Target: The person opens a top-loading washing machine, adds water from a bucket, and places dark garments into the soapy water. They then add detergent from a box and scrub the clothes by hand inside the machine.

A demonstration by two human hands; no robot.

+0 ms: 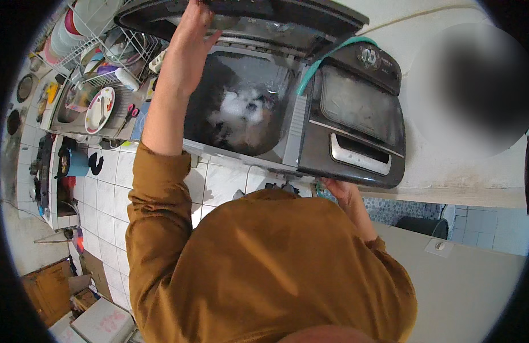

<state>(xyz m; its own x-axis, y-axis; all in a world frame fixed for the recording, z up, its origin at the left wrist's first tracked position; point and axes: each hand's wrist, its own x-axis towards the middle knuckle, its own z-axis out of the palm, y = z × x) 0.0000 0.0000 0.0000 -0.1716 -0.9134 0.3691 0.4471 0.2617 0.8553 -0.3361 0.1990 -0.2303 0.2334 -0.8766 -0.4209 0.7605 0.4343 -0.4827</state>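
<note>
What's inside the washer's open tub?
The tub shows a whitish patch, foam or cloth, unclear which. Whatever lies beneath the patch is hidden; the left hand and forearm cover part of the tub's left side.

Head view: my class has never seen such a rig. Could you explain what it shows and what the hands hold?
A head-worn fisheye camera looks down over the wearer; its lens bends straight edges. In front stands a dark washing machine, its tub showing a whitish patch inside. The left hand is at the raised lid; the right hand is by the machine's front edge. Neither grip shows fully. A green hose lies over the machine's top. On the counter to the left lie a plate and scissors.
</note>
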